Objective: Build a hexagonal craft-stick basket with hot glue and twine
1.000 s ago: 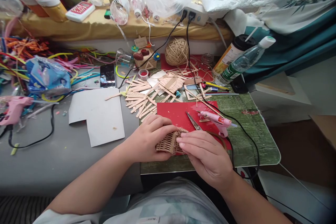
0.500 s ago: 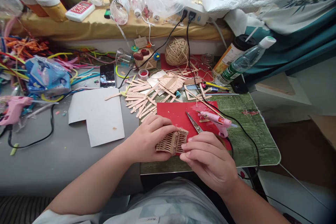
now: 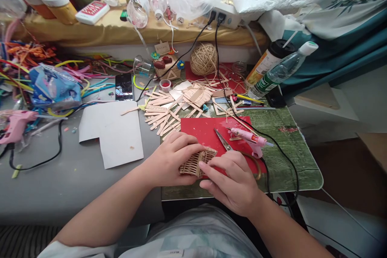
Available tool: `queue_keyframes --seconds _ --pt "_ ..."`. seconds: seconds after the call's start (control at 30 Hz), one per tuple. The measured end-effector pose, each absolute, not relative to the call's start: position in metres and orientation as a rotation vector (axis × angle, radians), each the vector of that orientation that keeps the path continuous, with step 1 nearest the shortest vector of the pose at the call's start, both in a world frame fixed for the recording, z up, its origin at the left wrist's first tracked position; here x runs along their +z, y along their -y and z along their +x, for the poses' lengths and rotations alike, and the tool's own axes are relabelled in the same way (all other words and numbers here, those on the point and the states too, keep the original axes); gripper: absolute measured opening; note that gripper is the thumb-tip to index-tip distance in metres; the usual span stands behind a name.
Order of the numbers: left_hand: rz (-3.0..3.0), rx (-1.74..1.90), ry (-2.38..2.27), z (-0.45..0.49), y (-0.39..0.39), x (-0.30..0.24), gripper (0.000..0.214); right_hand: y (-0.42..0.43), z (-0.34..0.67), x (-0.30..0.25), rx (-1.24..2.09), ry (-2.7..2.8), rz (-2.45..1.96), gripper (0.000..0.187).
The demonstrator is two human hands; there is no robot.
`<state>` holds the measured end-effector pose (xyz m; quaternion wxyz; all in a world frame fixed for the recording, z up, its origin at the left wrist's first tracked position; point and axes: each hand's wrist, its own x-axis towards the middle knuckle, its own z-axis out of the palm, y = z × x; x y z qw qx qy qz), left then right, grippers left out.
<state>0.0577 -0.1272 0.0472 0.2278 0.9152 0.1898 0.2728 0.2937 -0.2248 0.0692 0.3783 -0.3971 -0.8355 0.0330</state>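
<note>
My left hand [image 3: 171, 160] is closed around a small piece built of thin wooden sticks [image 3: 198, 160], held just above the near edge of the red sheet [image 3: 208, 129]. My right hand [image 3: 232, 181] comes in from the right, its fingers curled, the fingertips pressing on the front side of that stick piece. Scissors [image 3: 223, 140] and a pink glue gun [image 3: 249, 139] lie on the red sheet just beyond my right hand.
A heap of flat wooden sticks [image 3: 169, 109] lies behind the red sheet on the green mat [image 3: 281, 157]. White card [image 3: 113, 133], a phone [image 3: 123, 86], a twine ball [image 3: 204, 58], two bottles [image 3: 278, 68] and a second pink glue gun [image 3: 15, 125] crowd the table.
My right hand pulled back a little to the right, then slid left again and lower against the stick piece. The left hand kept its hold.
</note>
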Motion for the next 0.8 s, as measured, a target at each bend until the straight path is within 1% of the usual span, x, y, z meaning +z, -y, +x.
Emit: queue_keyframes --seconds 0.13,0.33,0.5,0.63,0.73,0.8 --pt "2.533 0.752 -0.519 0.058 0.127 0.047 0.069 0.225 0.289 0.064 0.132 2.136 -1.048 0.037" --pt "2.541 0.747 -0.524 0.059 0.128 0.048 0.068 0.222 0.287 0.073 0.167 2.121 -1.033 0.033" --pt "2.540 0.722 -0.532 0.059 0.129 0.045 0.070 0.221 0.286 0.077 0.162 2.127 -1.022 0.022" --pt "2.522 0.729 -0.547 0.059 0.128 0.046 0.070 0.223 0.286 0.080 0.287 2.170 -0.895 0.012" --pt "2.487 0.725 -0.590 0.058 0.126 0.048 0.068 0.227 0.287 0.083 0.402 2.140 -0.791 0.011" --pt "2.472 0.724 -0.612 0.057 0.126 0.048 0.068 0.230 0.290 0.084 0.439 2.089 -0.796 0.010"
